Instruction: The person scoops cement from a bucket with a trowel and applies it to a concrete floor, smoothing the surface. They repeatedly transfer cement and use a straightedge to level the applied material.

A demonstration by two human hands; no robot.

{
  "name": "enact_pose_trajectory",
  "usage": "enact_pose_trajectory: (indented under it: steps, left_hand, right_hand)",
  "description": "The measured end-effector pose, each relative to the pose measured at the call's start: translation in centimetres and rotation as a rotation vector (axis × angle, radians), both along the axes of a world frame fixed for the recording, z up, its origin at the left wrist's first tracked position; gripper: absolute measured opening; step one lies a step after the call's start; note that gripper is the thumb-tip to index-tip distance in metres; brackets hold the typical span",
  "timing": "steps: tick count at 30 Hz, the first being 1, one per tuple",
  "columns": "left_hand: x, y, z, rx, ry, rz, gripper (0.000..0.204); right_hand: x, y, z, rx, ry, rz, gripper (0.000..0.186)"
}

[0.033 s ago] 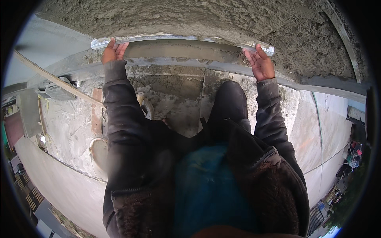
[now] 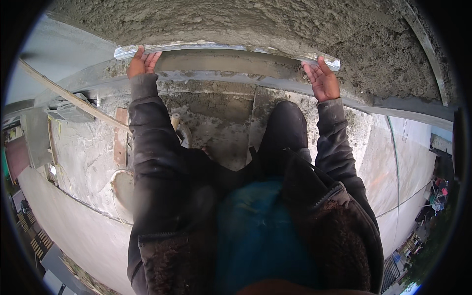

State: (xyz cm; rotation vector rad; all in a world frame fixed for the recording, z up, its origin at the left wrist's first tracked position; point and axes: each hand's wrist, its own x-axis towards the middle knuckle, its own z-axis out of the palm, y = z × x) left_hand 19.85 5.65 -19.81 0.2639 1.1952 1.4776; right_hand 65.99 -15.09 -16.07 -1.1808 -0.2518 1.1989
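A long silvery straightedge bar [image 2: 211, 46] lies across the wet, rough grey mortar [image 2: 236, 22] of the wall ahead. Close to the bar's left end, my left hand [image 2: 143, 64] grips it, thumb over the top and fingers beneath. Near the opposite end my right hand [image 2: 323, 81] has it in a similar hold, palm partly turned up. Below the bar runs a smoother band of mortar [image 2: 216, 63], with a grey ledge [image 2: 221, 77] under that. The bar's far side, against the mortar, is partly hidden.
A wooden pole [image 2: 73, 101] slants in from the left, next to stacked grey slabs [image 2: 73, 110]. A round bucket [image 2: 123, 189] stands beside my left arm. At the right, a strip [image 2: 427, 49] edges the mortar, and a thin green hose [image 2: 395, 147] crosses the pale floor.
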Motion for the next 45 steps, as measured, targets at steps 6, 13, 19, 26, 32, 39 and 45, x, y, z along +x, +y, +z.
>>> enact_pose_trajectory:
  steps: [6, 13, 19, 26, 32, 39, 45]
  left_hand:
    - [-3.6, 2.5, -2.4, 0.024, 0.039, 0.000, 0.041]
    - [-1.8, 2.0, 1.8, 0.060, -0.036, 0.038, 0.045]
    - [-1.7, 1.4, 4.3, 0.144, -0.088, 0.028, 0.046]
    - [-2.6, 0.8, 9.4, 0.330, -0.082, -0.121, 0.055]
    - [-3.6, 1.2, 9.3, 0.280, -0.096, -0.084, 0.059]
    - [-3.3, 1.4, 1.6, 0.121, -0.179, -0.069, 0.064]
    - [-4.1, 1.9, -3.0, 0.009, -0.057, -0.017, 0.037]
  right_hand:
    - [-2.4, 1.8, -1.5, 0.026, 0.045, 0.005, 0.063]
    - [-1.0, 1.6, 3.1, 0.057, -0.020, 0.006, 0.057]
    - [0.2, 1.6, 6.5, 0.090, -0.042, 0.050, 0.049]
    - [0.2, 0.9, 10.0, 0.121, -0.075, 0.006, 0.064]
    - [-0.4, 1.2, 9.0, 0.124, -0.052, -0.018, 0.058]
    - [-0.9, 1.6, 2.3, 0.056, -0.010, -0.013, 0.050]
    - [-1.6, 1.9, -3.0, -0.004, 0.021, -0.020, 0.053]
